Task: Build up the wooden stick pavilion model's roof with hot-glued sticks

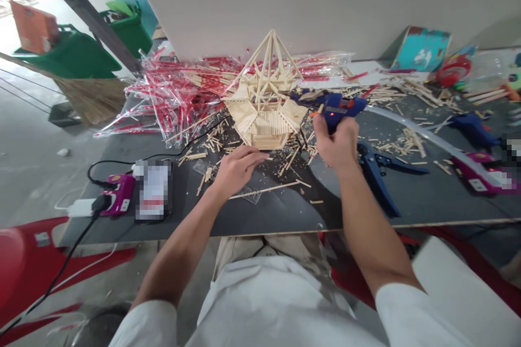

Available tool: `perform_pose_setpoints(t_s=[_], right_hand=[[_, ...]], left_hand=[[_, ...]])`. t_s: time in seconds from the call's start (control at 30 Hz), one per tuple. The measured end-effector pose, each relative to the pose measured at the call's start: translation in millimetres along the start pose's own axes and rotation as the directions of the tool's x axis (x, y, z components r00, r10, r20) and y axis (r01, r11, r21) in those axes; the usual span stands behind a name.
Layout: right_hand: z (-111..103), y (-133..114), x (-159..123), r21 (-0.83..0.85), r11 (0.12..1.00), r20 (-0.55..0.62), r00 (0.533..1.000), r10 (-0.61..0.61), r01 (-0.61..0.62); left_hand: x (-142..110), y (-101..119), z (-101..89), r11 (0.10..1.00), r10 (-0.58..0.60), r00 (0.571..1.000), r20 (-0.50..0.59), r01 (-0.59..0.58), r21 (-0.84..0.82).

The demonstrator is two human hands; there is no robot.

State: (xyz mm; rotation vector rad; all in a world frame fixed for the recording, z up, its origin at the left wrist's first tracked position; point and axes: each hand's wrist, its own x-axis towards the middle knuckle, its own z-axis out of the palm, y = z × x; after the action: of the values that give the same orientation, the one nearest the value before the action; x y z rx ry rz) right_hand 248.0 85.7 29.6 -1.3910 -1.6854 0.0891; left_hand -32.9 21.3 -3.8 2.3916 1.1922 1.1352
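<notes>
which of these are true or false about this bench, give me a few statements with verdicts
The right hand grips a blue hot glue gun. True.

The left hand holds blue-handled pliers. False: no tool shows in it, and the blue-handled pliers lie on the table to the right of the right hand.

A wooden-stick pavilion model stands on the black table top, ahead of the hands. True.

Green bins stand at the right end of the table. False: the green bins are off to the left, beyond the table.

Clear plastic packets of red-striped sticks are heaped behind the model. True.
</notes>
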Motion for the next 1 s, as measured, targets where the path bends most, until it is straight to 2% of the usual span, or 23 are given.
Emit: perform_pose_setpoints(t_s=[0.1, 0.23, 0.33, 0.5, 0.57, 0.7, 0.83, 1.0], right_hand=[[-6.6, 17.4, 2.8, 0.123, 0.992, 0.017, 1.000, -0.020, 0.018], [-5.9, 30.0, 6.4, 0.217, 0.976, -0.045, 0.999, 0.030, -0.019], [-2.1, 27.9, 5.7, 0.229, 0.973, -0.096, 0.993, 0.066, -0.042], [3.8, 14.7, -0.2, 0.274, 0.962, -0.095, 0.995, 0.029, -0.002], [4.3, 6.6, -2.7, 0.303, 0.953, -0.087, 0.996, 0.004, 0.022], [4.8, -6.5, -7.2, 0.218, 0.974, -0.045, 0.997, -0.059, 0.068], [10.9, -2.1, -9.9, 0.193, 0.971, -0.073, 0.989, -0.127, 0.139], [10.1, 5.7, -8.7, 0.108, 0.969, -0.087, 0.973, -0.212, 0.221]], left_hand=[[1.3, 0.0, -1.2, 0.999, 0.028, 1.000, -0.005, -0.028, -0.035], [2.7, 8.4, -2.5, 0.993, -0.089, 0.995, -0.052, 0.085, -0.077], [4.0, 15.4, -4.3, 0.974, -0.185, 0.978, -0.098, 0.170, -0.147], [7.8, 14.0, -9.0, 0.955, -0.151, 0.976, -0.157, 0.102, -0.280], [8.5, 11.5, -9.8, 0.928, -0.193, 0.967, -0.165, 0.126, -0.350], [7.6, 10.6, -8.5, 0.858, -0.314, 0.938, -0.148, 0.213, -0.468], [6.2, 12.3, -7.0, 0.827, -0.340, 0.932, -0.123, 0.234, -0.512], [5.3, 10.2, -5.4, 0.832, -0.362, 0.920, -0.152, 0.246, -0.497]])
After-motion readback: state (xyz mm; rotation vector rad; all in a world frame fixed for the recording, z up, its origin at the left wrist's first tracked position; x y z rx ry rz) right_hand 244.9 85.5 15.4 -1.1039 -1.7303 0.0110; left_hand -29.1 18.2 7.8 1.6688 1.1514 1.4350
